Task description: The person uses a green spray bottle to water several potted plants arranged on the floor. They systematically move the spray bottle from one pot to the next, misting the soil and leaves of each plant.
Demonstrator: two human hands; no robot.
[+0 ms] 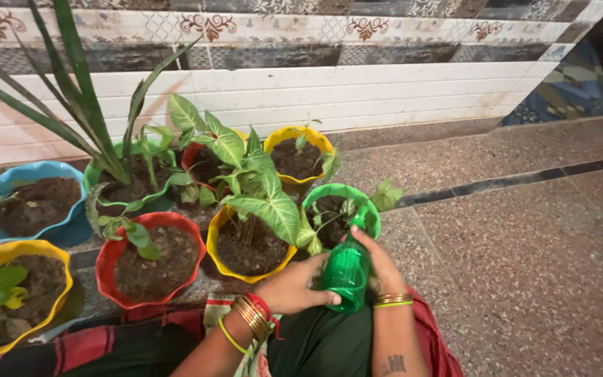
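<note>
Both hands, left hand (291,287) and right hand (378,269), are holding the green spray bottle (347,269) in a closed grip, aiming at the green pot (315,199); soil wetness cannot be told.

bottle (347,269) between both hands, before pots (151,258); pots on floor (525,244) left; wall (350,91) behind

Blue pot (19,183), red pot (116,246), tiled wall (399,87)
</note>
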